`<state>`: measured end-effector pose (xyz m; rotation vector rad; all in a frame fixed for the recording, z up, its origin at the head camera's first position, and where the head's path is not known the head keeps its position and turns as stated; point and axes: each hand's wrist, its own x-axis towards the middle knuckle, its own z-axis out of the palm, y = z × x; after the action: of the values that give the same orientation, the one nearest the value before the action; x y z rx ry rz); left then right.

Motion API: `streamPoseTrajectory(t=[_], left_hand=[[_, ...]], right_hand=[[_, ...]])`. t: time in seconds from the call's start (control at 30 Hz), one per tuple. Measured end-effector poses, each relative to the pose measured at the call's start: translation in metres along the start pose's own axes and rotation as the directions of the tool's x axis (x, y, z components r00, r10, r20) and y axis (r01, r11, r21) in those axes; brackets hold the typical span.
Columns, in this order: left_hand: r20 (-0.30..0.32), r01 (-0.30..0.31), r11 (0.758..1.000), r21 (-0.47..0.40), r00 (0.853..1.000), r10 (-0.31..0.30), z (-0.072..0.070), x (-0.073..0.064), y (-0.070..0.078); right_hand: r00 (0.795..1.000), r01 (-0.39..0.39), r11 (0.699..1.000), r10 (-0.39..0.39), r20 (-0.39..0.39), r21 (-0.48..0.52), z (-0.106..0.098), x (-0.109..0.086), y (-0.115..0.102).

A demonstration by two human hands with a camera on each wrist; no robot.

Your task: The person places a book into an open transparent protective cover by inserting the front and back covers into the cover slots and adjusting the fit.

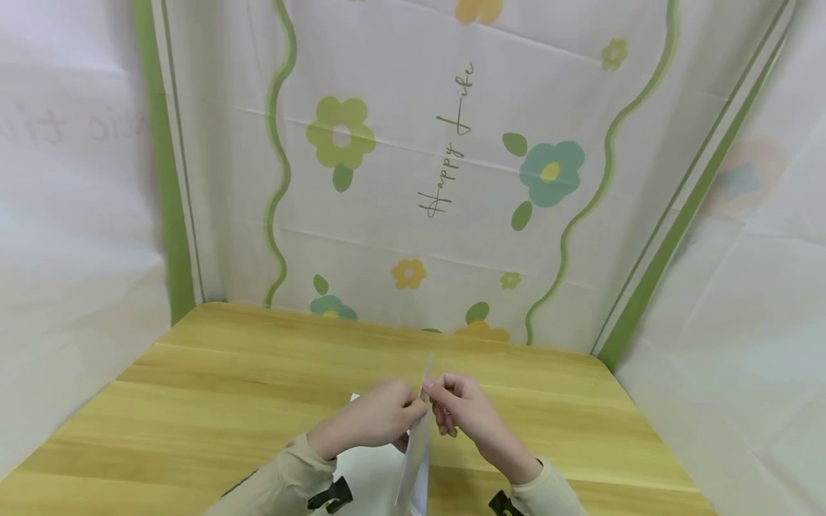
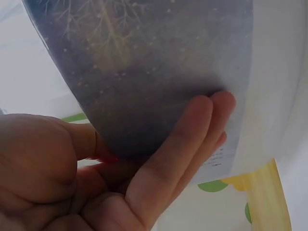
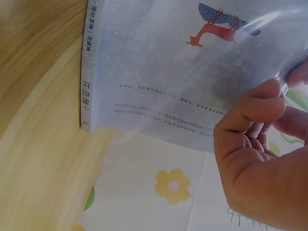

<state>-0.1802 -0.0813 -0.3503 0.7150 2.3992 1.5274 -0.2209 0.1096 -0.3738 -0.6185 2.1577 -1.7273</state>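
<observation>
A thin picture book [image 1: 411, 462] stands on edge between both hands in the head view, seen nearly edge-on. Its back shows a red animal [image 3: 211, 33] and lines of print in the right wrist view. Clear plastic film [image 2: 274, 91] wraps it and extends past the cover. My left hand [image 1: 381, 416] grips the book's edge, thumb on one side and two straight fingers against the speckled cover [image 2: 144, 96]. On the other side, my right hand [image 1: 471, 412] pinches the film at the book's upper edge between thumb and bent index finger [image 3: 262, 98].
A white sheet [image 1: 371, 476] lies on the wooden table [image 1: 193, 423] below the left forearm. Flowered white cloth [image 1: 400, 179] hangs behind the table, with pale cloth on both sides. Dark straps [image 1: 332, 494] are at the wrists.
</observation>
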Motion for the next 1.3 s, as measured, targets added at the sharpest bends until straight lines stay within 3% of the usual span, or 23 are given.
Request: streamPoseTrajectory(t=[0.13, 0.23, 0.37, 0.43, 0.63, 0.87, 1.3], left_hand=[[0.006, 0.021, 0.999, 0.046, 1.0, -0.021, -0.006, -0.003, -0.004], [0.016, 0.039, 0.996, 0.083, 0.999, -0.041, -0.012, -0.007, -0.008], [0.028, 0.038, 0.993, 0.114, 0.999, -0.042, -0.019, -0.012, -0.015], [0.024, 0.033, 0.99, 0.14, 0.999, -0.037, -0.022, -0.015, -0.02], [-0.001, 0.04, 0.979, 0.202, 0.999, -0.041, -0.028, -0.022, -0.037], [-0.002, 0.097, 0.985, 0.144, 0.995, -0.097, -0.03, -0.03, -0.045], [-0.018, 0.101, 0.979, 0.18, 0.995, -0.099, -0.031, -0.038, -0.056]], right_hand=[[1.0, 0.009, 1.0, -0.01, -0.007, -0.028, -0.001, -0.001, 0.003], [0.999, 0.037, 0.989, -0.037, 0.005, -0.14, -0.001, -0.002, 0.005], [0.996, 0.086, 0.937, -0.078, 0.036, -0.339, -0.003, -0.006, 0.008], [0.995, 0.096, 0.915, -0.085, 0.045, -0.393, -0.004, -0.008, 0.009], [0.997, 0.067, 0.889, -0.038, 0.073, -0.454, -0.009, -0.012, 0.015], [0.994, 0.042, 0.816, 0.027, 0.11, -0.577, -0.01, -0.014, 0.023], [0.988, 0.008, 0.8, 0.087, 0.129, -0.601, -0.013, -0.014, 0.027]])
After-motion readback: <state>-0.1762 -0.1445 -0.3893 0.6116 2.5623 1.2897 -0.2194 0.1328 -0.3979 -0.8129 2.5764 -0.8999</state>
